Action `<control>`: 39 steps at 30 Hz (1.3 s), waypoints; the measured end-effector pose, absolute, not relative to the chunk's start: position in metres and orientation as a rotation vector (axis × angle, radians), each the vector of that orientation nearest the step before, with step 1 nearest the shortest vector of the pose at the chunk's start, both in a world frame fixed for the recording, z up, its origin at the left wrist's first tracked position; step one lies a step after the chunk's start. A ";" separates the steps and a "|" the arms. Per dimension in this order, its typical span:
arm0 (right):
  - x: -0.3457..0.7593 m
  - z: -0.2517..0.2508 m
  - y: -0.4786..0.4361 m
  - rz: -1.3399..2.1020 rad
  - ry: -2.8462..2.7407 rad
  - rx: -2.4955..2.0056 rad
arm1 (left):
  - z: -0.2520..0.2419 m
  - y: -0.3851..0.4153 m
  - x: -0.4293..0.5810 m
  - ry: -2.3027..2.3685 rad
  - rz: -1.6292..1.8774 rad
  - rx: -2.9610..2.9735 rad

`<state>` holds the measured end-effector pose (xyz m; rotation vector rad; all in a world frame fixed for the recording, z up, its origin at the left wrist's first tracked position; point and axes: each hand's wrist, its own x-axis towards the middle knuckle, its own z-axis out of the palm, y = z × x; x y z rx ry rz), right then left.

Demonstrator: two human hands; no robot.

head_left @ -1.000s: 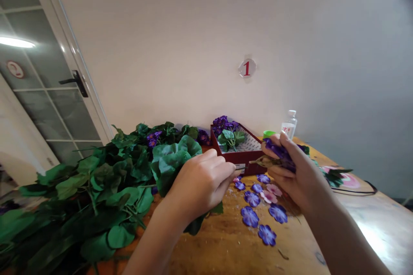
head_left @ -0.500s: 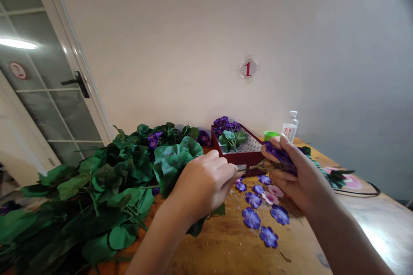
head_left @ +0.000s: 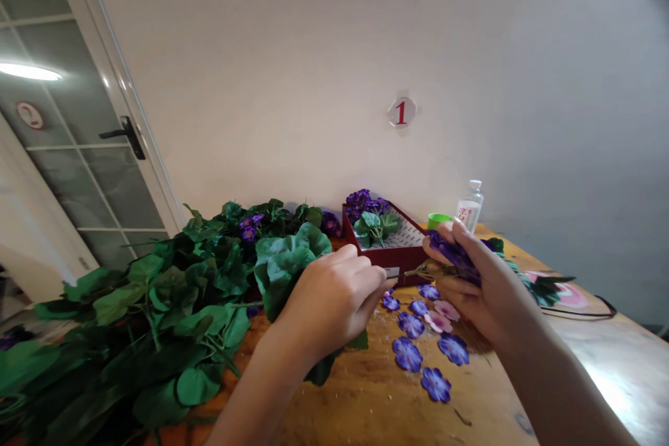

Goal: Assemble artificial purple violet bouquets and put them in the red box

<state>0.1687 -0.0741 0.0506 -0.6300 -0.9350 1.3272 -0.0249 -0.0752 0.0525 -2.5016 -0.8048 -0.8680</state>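
Observation:
My right hand (head_left: 478,286) is closed around a bunch of purple fabric flowers (head_left: 454,252), held above the wooden table (head_left: 376,397). My left hand (head_left: 329,300) is pinched shut on a thin green stem (head_left: 405,274) that runs across to that bunch. Under both hands several loose purple petals (head_left: 408,354) and a pink petal (head_left: 444,309) lie on the table. Just behind the hands stands a dark red box (head_left: 389,254) with leafy purple sprigs in it.
A large heap of green artificial leaves (head_left: 157,306) with a few purple blooms covers the left of the table. A small clear bottle (head_left: 469,205) and a green cap (head_left: 437,220) stand by the wall. A dark cable (head_left: 585,310) lies at right. A glass door is far left.
My left hand has edged slightly right and down along the stem. The right hand with the flowers has barely moved.

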 end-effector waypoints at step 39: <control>0.157 0.038 -0.071 0.857 -1.430 -0.946 | 0.035 -0.050 -0.017 -0.803 -0.554 -2.568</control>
